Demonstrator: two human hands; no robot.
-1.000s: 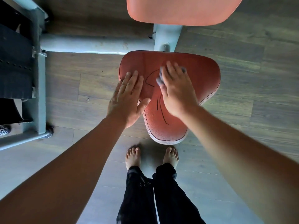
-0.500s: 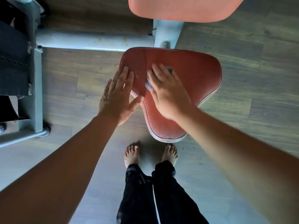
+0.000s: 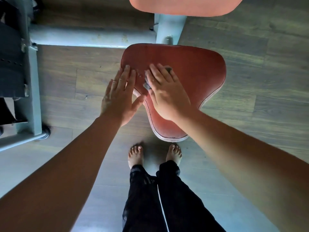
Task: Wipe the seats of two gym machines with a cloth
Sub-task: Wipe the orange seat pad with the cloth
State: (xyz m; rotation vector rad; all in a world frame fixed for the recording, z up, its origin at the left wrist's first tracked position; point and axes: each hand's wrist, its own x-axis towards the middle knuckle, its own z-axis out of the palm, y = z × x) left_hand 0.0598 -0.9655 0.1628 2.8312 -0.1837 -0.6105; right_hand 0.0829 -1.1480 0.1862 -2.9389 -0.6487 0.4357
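A red padded gym seat (image 3: 197,71) with white piping sits below me, wide at the far end and narrow near my feet. My right hand (image 3: 167,94) lies flat on its left half and presses a small grey cloth (image 3: 147,83) onto the pad; bits of cloth show at the thumb side and beyond the fingertips. My left hand (image 3: 119,96) rests flat with fingers apart on the seat's left edge, partly over the floor. It holds nothing.
A red backrest pad (image 3: 184,5) hangs above the seat on a pale grey post (image 3: 168,29). A grey frame bar (image 3: 80,37) runs left to an upright (image 3: 31,81) and dark weight stack (image 3: 10,64). My bare feet (image 3: 136,154) stand on wood-look flooring.
My right hand has slid the cloth leftward across the seat, covering the dark lines seen earlier. My left hand has shifted left toward the seat's edge.
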